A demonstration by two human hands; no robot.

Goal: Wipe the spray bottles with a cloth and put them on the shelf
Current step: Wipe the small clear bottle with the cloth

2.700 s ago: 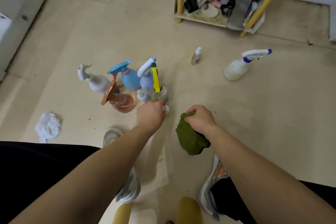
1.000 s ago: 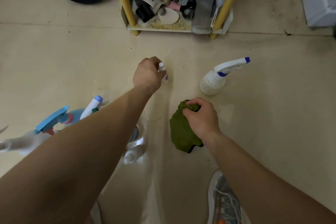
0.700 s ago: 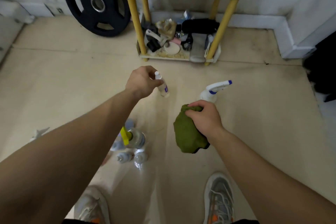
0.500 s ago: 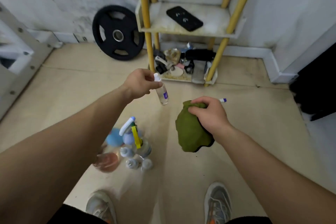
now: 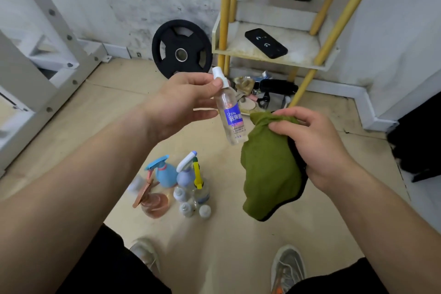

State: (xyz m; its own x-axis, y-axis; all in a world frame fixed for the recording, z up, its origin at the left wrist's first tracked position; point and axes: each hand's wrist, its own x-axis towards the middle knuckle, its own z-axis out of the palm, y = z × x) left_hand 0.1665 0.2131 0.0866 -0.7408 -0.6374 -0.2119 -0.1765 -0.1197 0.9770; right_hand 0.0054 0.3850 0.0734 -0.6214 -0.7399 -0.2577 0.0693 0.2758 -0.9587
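My left hand [image 5: 183, 100] pinches a small clear spray bottle [image 5: 230, 114] with a white cap and a blue label by its neck, holding it up in front of me. My right hand [image 5: 315, 143] grips a green cloth [image 5: 269, 174] that hangs just right of the bottle, close to its lower end. On the floor below stands a cluster of spray bottles [image 5: 176, 184]: blue, lilac, pink-copper, one with a yellow trigger and some small clear ones. The yellow-posted shelf [image 5: 257, 55] stands against the wall behind.
A black phone [image 5: 266, 43] lies on the shelf's middle board. Clutter fills the bottom board [image 5: 262, 93]. A black weight plate [image 5: 182, 49] leans on the wall to the shelf's left. A white metal frame [image 5: 47, 59] stands at left. My shoes [image 5: 287, 267] are below.
I picked the small bottle off the floor with my left hand and raised it as I stood up. My right hand brought the cloth up beside it. The view tilted up to the shelf.
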